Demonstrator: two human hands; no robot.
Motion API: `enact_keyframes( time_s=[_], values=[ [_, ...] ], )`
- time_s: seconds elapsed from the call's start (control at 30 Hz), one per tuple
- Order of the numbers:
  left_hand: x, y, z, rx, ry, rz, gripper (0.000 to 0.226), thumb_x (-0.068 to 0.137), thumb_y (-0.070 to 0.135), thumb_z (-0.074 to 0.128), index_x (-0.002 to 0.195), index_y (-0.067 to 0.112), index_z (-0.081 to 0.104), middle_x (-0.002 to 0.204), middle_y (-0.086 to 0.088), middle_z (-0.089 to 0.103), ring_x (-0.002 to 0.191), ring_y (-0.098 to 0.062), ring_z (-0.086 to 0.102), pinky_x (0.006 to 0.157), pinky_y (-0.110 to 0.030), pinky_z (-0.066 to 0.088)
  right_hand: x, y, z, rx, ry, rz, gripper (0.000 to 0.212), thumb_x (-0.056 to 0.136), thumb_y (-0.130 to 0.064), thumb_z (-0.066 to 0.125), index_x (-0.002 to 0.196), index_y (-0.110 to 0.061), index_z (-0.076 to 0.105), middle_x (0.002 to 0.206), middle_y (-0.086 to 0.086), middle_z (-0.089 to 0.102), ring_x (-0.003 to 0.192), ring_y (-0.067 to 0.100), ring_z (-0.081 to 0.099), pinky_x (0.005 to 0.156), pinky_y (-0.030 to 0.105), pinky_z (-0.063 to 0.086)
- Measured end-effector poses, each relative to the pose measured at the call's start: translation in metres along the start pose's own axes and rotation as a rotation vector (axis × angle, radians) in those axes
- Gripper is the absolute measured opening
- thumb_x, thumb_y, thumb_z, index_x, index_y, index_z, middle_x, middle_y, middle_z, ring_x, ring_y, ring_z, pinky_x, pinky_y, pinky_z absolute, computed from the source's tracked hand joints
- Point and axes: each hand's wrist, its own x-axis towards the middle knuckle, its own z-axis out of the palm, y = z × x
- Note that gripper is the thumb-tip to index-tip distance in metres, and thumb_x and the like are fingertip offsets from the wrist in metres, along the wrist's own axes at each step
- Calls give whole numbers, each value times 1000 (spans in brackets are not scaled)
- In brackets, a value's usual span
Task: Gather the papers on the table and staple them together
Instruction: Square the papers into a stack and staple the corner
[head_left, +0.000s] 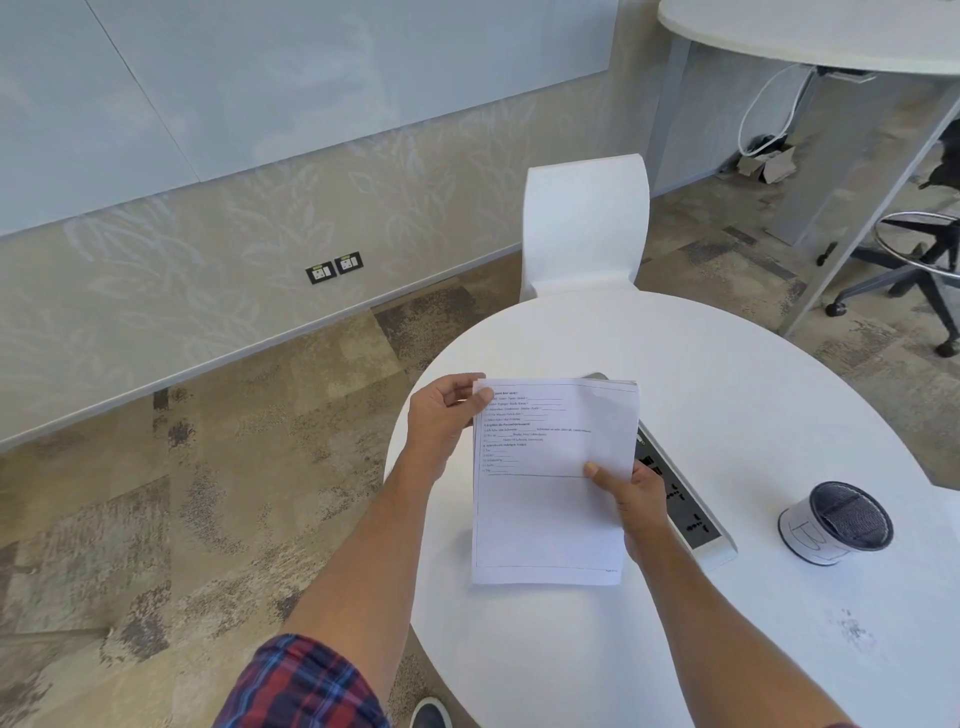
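Thin stack of white printed paper sheets (550, 499) held above the round, smooth white table (727, 395) near its left edge — left hand (441, 415) pinching the top-left corner, right hand (634, 499) gripping the right edge.

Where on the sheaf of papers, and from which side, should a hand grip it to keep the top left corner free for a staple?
Grip the papers at the right long edge, coming from the right, as the right hand does: thumb on top, fingers beneath. The left hand now pinches the top left corner, so it would probably have to move off there.
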Motion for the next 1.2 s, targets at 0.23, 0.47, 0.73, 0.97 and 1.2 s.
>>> enact_keyframes(
  time_s=[0.23, 0.47, 0.73, 0.97, 1.2],
  values=[
    [-7, 8, -1, 9, -171, -50, 44, 78, 5, 85, 119, 3, 70, 101, -11, 79, 97, -30, 74, 93, -48, 57, -5, -9, 5, 66, -83, -58, 23, 84, 4, 77, 106, 1, 75, 95, 7, 81, 81, 20, 77, 67, 30, 61],
    [-11, 13, 1, 100, -227, -37, 39, 67, 4, 91, 102, 16, 79, 112, -15, 77, 109, -32, 72, 100, -48, 56, 6, -24, 11, 29, -181, -105, 21, 77, 14, 78, 79, -7, 80, 88, 6, 78, 80, 20, 72, 77, 36, 57],
    [-18, 2, -3, 89, -257, -78, 34, 64, 5, 90, 93, 20, 81, 105, -11, 79, 99, -21, 73, 91, -38, 56, 8, -17, -1, -15, -226, -104, 35, 72, 13, 83, 97, -10, 80, 101, 7, 81, 92, 20, 75, 78, 27, 60],
    [-15, -4, -1, 116, -223, -105, 33, 71, 5, 90, 101, 10, 80, 106, -11, 79, 98, -19, 74, 89, -32, 58, 9, 1, -7, 12, -140, -40, 24, 81, 3, 81, 102, -8, 80, 109, 12, 80, 98, 24, 74, 88, 35, 56],
    [-7, -4, -2, -17, -106, -80, 30, 77, 24, 82, 101, 5, 79, 103, -15, 79, 91, -27, 75, 85, -41, 59, 8, -1, -2, 29, -89, -27, 20, 84, -4, 80, 104, -8, 79, 105, 10, 81, 91, 20, 75, 81, 32, 57]
  ],
)
